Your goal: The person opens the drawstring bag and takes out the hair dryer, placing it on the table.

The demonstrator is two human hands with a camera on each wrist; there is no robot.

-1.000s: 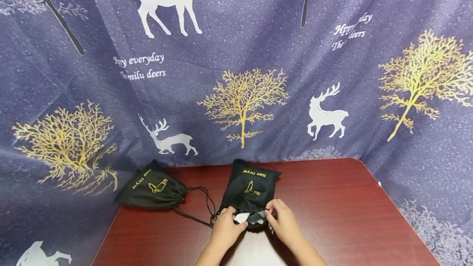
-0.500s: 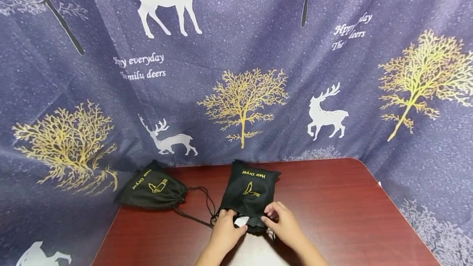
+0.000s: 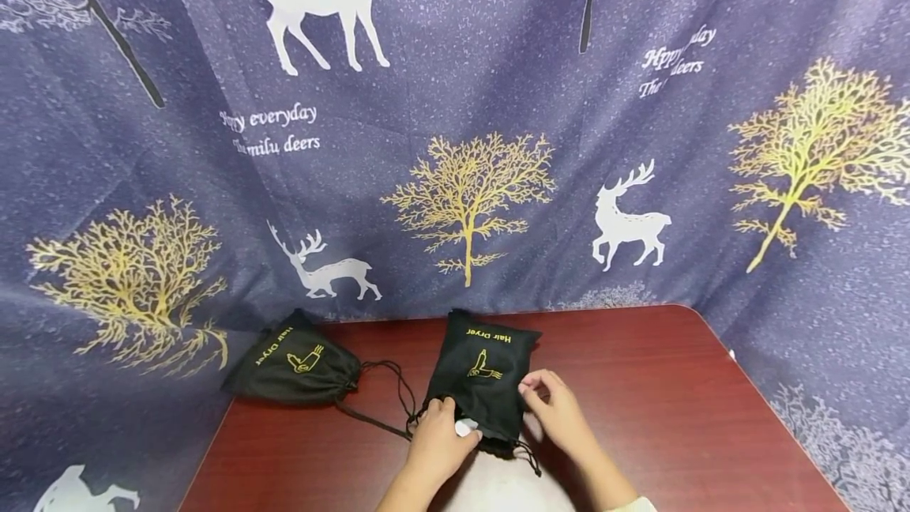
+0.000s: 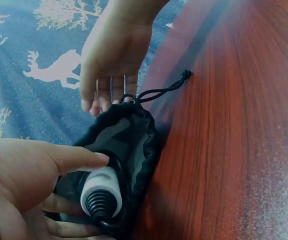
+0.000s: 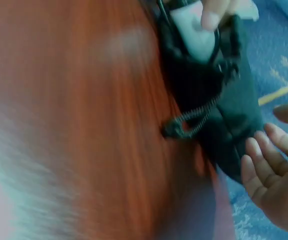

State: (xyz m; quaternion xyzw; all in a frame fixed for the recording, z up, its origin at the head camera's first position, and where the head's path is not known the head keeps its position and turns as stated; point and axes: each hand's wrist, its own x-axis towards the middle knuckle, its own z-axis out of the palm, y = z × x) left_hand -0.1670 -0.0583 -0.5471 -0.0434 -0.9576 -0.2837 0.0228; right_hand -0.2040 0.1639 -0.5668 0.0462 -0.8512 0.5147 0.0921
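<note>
A black drawstring bag [image 3: 483, 374] printed "Hair Dryer" lies on the table, its mouth toward me. From that mouth shows the white handle [image 4: 102, 187] of a hair dryer, with a black ribbed cord end. My left hand [image 3: 437, 439] holds the handle at the bag's mouth, thumb over it and fingers on the other side. The rest of the dryer is hidden in the cloth. My right hand [image 3: 559, 413] is at the bag's right edge, fingers loosely bent with nothing between them; whether the fingertips touch the cloth I cannot tell. A drawstring [image 4: 159, 92] hangs from the mouth.
A second black "Hair Dryer" bag [image 3: 298, 362], its neck gathered, lies at the table's left back edge. Its long cord [image 3: 373, 421] reaches toward the middle bag. The reddish-brown table [image 3: 661, 385] meets a patterned blue cloth backdrop [image 3: 490, 85].
My right hand has left the bag's mouth and moved up and right along its side. The bag's right rim now covers more of the opening, and its drawstring shows. My left hand stays nearly still.
</note>
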